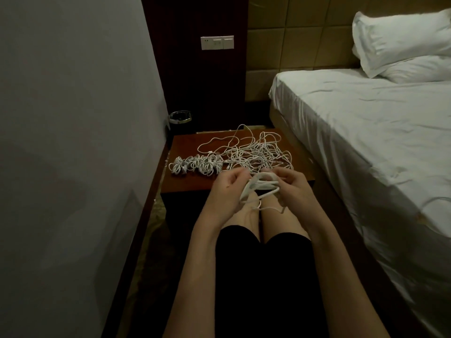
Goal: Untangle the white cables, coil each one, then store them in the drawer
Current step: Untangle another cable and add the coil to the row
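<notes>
Coiling step: left hand (230,182) and right hand (291,184) each hold a grip on the part-wound cable (262,184); its loose tail (271,209) probably needs winding next, with the tangle (256,152) still on the worktop (192,184).

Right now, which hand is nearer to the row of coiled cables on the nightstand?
Left. The left hand sits just right of the coiled cables, near their end. The right hand is farther right, gripping the cable being coiled.

We are looking at a hotel-style bedroom: a bed in rumpled white sheets (366,132) with stacked white pillows (400,42), a tan padded headboard wall (300,45), and a dark wooden bedside table (192,179).
</notes>
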`<state>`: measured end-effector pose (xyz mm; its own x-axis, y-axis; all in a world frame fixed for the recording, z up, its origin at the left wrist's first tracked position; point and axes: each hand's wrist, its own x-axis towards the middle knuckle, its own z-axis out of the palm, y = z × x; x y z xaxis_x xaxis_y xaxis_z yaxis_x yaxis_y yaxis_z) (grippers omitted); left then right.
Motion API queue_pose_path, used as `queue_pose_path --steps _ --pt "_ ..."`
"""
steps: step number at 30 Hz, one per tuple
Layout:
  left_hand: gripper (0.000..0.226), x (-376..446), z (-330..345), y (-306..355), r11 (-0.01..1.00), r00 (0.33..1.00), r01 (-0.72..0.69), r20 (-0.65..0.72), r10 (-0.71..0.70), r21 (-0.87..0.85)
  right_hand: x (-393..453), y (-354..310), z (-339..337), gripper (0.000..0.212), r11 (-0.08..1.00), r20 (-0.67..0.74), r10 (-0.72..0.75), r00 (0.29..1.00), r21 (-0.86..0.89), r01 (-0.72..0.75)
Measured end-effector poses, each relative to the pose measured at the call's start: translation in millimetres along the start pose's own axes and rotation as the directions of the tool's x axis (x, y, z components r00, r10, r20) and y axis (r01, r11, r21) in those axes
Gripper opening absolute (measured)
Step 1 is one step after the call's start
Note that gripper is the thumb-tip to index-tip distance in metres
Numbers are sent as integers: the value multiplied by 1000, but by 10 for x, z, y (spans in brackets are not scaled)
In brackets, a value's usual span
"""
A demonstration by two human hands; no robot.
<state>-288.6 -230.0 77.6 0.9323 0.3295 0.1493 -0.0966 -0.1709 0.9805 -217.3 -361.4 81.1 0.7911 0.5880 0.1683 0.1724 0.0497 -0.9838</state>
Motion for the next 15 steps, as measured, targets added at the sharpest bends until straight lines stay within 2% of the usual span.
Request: queue_pose_path --steps 4,7,9,11,15 --pt "45 -33 -45 52 994 963 -79 -251 96 77 -10 45 208 34 989 26 10 1000 -148 -6" --pt "25 -11 -77 58 989 905 -99 -403 137 114 -44 -12 332 36 912 91 74 993 -409 -30" --pt "15 -28 -87 52 987 876 -96 -460 145 129 -60 -100 352 30 806 144 169 975 -590 -53" --pt "14 -44 -63 30 988 850 -109 -505 151 113 -80 -169 352 26 764 176 227 958 -642 -63" --pt "17 -16 50 -74 987 818 -105 -554 156 122 -166 -268 411 29 682 212 156 965 -730 50"
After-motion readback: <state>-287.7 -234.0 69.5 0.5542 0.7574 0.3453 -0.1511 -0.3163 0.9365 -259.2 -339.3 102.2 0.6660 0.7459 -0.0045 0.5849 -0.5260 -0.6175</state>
